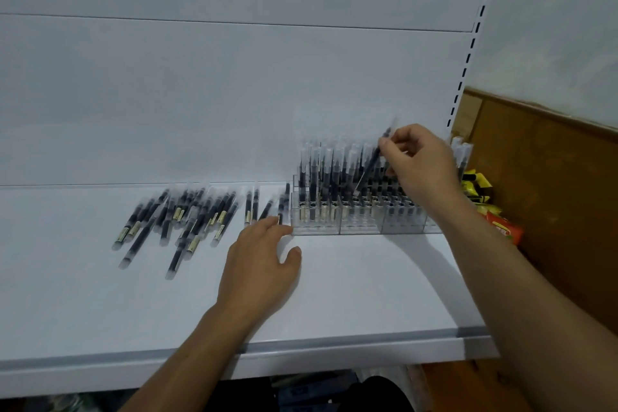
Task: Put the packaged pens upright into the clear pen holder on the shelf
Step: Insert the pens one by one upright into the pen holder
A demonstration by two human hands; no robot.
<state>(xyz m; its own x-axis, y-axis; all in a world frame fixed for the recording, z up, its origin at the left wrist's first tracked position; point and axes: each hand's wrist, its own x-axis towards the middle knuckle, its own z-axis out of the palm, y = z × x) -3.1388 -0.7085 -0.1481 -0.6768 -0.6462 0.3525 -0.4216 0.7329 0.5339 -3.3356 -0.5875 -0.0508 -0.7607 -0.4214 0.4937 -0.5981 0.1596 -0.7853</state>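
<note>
You're feeding one pen into the holder while your other hand readies the next.

The white shelf (pixel 334 294) carries everything. The holder (pixel 314 227) stands at its back right, already crowded with standing pens (pixel 321 174), so free slots are probably few. The loose pens (pixel 187 214) lie flat in a heap to its left, within easy reach. Your left hand (pixel 264 261) lies low over the shelf, fingers (pixel 264 227) straight and loosely spread, tips at the pens nearest the holder, likely to line up the next one; whether they touch is unclear. Your right hand (pixel 421 160) is above the holder's middle, pinching a pen (pixel 371 167) near its top so the lower end can be steered. The pen leans, tip down among the standing ones, not yet upright.
</note>
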